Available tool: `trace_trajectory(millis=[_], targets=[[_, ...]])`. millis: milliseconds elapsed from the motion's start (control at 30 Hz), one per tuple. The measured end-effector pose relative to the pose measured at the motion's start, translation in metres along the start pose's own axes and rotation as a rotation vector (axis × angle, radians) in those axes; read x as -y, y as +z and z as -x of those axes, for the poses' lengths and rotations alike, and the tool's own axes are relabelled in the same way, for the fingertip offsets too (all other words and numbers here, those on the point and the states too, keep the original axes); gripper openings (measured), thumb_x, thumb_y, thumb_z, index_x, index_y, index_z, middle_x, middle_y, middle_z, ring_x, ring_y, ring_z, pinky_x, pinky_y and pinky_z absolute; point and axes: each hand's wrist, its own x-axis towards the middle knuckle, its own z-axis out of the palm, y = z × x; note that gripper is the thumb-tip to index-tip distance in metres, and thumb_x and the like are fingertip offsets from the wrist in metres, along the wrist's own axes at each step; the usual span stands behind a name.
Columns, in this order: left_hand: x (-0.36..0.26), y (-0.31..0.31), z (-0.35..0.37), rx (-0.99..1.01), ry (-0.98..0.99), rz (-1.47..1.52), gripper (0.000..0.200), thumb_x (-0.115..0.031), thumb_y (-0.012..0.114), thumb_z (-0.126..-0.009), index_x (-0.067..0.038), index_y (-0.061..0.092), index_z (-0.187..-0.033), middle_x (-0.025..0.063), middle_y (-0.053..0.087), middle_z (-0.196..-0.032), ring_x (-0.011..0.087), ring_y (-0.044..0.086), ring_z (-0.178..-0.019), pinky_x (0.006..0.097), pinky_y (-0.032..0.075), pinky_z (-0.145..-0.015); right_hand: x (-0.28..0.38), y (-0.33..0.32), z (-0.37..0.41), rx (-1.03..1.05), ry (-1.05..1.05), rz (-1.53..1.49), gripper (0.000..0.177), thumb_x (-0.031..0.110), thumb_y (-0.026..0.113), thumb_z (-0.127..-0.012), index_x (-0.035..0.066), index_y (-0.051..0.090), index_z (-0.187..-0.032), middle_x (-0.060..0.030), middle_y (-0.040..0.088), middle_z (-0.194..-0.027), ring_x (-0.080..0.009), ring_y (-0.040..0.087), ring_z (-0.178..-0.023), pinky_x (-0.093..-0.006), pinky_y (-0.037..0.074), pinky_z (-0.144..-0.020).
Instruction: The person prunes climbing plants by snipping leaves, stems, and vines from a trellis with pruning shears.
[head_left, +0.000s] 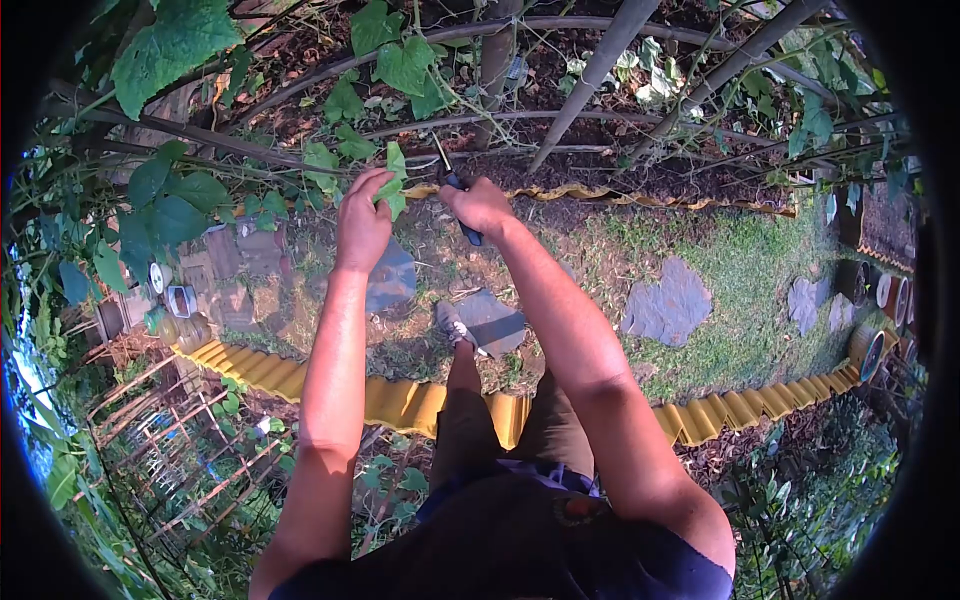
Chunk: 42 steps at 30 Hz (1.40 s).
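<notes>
In the head view, my left hand (364,222) is raised among the vines, its fingers closed on a green leaf (394,184) that stands up beside the thumb. Just right of it, my right hand (480,208) is wrapped around a pair of pruning shears (469,234) with dark handles. The metal blade (442,156) points up and slightly left, apart from the leaf. Whether the blades are parted is too small to tell. Vine leaves (405,65) hang above both hands.
Bamboo poles (590,85) and thin curved branches cross the top. A low yellow corrugated edging (390,402) runs behind my legs, another along the planting bed. Flat stepping stones (668,302) lie in the grass. A stick trellis (190,450) stands lower left.
</notes>
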Motion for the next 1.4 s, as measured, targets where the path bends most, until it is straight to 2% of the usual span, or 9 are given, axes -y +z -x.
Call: trace_trajectory(millis=[367,500,633,667,733,900,1100,1300,1400], targets=[[0.051,0.01,0.0,0.12,-0.301,0.15,0.038,0.002,0.061,-0.079,0.0,0.071,-0.116,0.0147,0.073,-0.112,0.0226,0.071,-0.1,0.0311,0.052,-0.091,-0.283,0.066,0.06,0.387,0.246,0.279,0.062,0.052,0.061,-0.086,-0.004,0.07,-0.111,-0.0272,0.066,-0.12,-0.0331,0.065,-0.117,-0.04,0.05,-0.099],[0.05,0.003,-0.1,-0.07,-0.34,0.205,0.039,-0.007,0.064,-0.084,0.0,0.068,-0.123,0.0194,0.072,-0.114,0.0243,0.07,-0.102,0.0339,0.052,-0.093,-0.338,0.077,0.115,-0.046,0.202,0.124,0.093,0.021,0.08,-0.075,0.003,0.033,-0.154,-0.0182,0.035,-0.159,-0.0254,0.019,-0.153,-0.0309,0.022,-0.122],[0.015,0.008,-0.141,-0.212,-0.327,-0.011,0.074,-0.027,0.068,-0.091,-0.004,0.035,-0.153,0.0251,0.03,-0.159,0.0388,0.043,-0.141,0.0405,0.036,-0.115,-0.389,0.076,0.116,-0.109,-0.038,-0.33,0.105,0.008,0.078,-0.071,0.006,0.018,-0.157,-0.0137,0.031,-0.16,-0.0224,0.027,-0.149,-0.029,0.024,-0.119],[-0.003,0.008,-0.128,-0.105,-0.36,-0.012,0.083,-0.028,0.068,-0.093,-0.006,0.022,-0.158,0.0212,0.01,-0.166,0.0404,0.029,-0.148,0.041,0.03,-0.12,-0.396,0.078,0.116,-0.152,-0.089,-0.37,0.098,0.01,0.077,-0.072,0.005,0.026,-0.155,-0.015,0.04,-0.154,-0.0233,0.035,-0.145,-0.0297,0.03,-0.116],[-0.001,0.021,-0.088,0.017,-0.258,-0.02,0.075,-0.024,0.067,-0.093,-0.006,0.03,-0.156,0.0206,0.018,-0.165,0.0382,0.035,-0.146,0.0414,0.033,-0.119,-0.376,0.052,0.13,-0.075,0.087,-0.323,0.082,0.016,0.075,-0.076,0.0,0.038,-0.147,-0.0208,0.052,-0.143,-0.0276,0.046,-0.138,-0.033,0.038,-0.111],[0.005,0.041,0.106,0.664,-0.243,0.145,0.051,-0.021,0.064,-0.094,-0.003,0.051,-0.141,0.0199,0.066,-0.125,0.0269,0.069,-0.106,0.0365,0.05,-0.099,-0.37,-0.011,0.166,0.0,0.411,0.043,0.052,0.043,0.056,-0.087,-0.003,0.071,-0.105,-0.028,0.071,-0.09,-0.0399,0.071,-0.095,-0.0448,0.055,-0.084],[0.009,-0.004,0.342,1.44,-0.278,-0.235,0.051,-0.033,0.065,-0.086,-0.005,0.06,-0.129,0.0208,0.065,-0.125,0.0385,0.061,-0.119,0.0482,0.049,-0.1,-0.429,-0.065,0.232,0.011,0.64,0.229,0.055,0.048,0.062,-0.08,0.003,0.073,-0.11,-0.0296,0.067,-0.115,-0.0358,0.067,-0.112,-0.043,0.051,-0.094],[0.05,-0.004,0.477,1.185,-0.627,0.033,0.053,-0.041,0.063,-0.091,-0.011,0.06,-0.135,0.0181,0.065,-0.129,0.0349,0.061,-0.12,0.0436,0.049,-0.101,-0.508,-0.091,0.28,0.457,0.4,0.754,0.049,0.046,0.059,-0.084,0.016,0.07,-0.121,-0.0207,0.066,-0.125,-0.0359,0.066,-0.11,-0.0437,0.05,-0.095],[0.039,-0.005,0.473,0.962,-0.67,0.304,0.046,-0.037,0.059,-0.095,-0.008,0.063,-0.131,0.0171,0.068,-0.124,0.0316,0.064,-0.115,0.0404,0.049,-0.099,-0.514,-0.093,0.268,0.273,0.771,0.426,0.055,0.044,0.066,-0.078,0.004,0.07,-0.115,-0.0187,0.071,-0.106,-0.0303,0.066,-0.092,-0.0429,0.051,-0.085]])
